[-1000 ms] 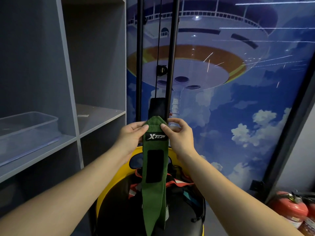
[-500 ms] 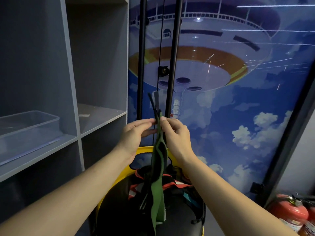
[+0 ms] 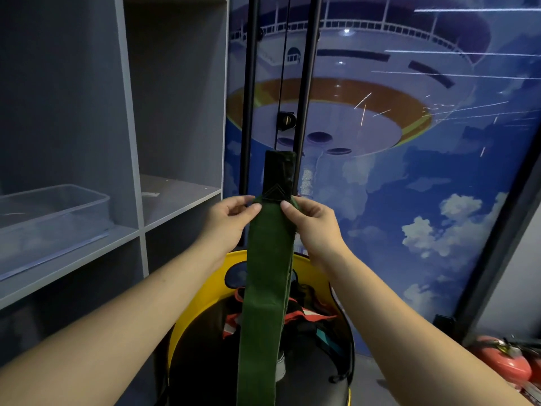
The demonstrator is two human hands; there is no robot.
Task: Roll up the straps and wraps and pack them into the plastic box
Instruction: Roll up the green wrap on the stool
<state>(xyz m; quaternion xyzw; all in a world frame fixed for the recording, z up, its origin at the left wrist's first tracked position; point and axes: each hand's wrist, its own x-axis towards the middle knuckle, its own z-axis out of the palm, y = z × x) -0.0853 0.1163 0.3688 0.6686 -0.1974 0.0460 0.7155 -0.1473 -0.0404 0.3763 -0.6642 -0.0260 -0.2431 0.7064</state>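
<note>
A long green wrap (image 3: 263,288) hangs straight down in front of me, its plain side facing me and a black end tab sticking up above my fingers. My left hand (image 3: 228,221) pinches the wrap's upper left edge. My right hand (image 3: 310,224) pinches the upper right edge. Below, a yellow-rimmed black basket (image 3: 190,312) holds more straps in red, black and teal. The clear plastic box (image 3: 52,218) sits on a grey shelf at the left, with nothing visible inside.
Grey shelving (image 3: 131,142) fills the left side. Two black poles (image 3: 307,83) with a cord stand behind the wrap, against a blue mural wall. Red fire extinguishers (image 3: 503,364) lie on the floor at the lower right.
The wrap has been turned in my fingers: logo side first, then edge-on, and now its plain back faces me. Both hands stay at its top.
</note>
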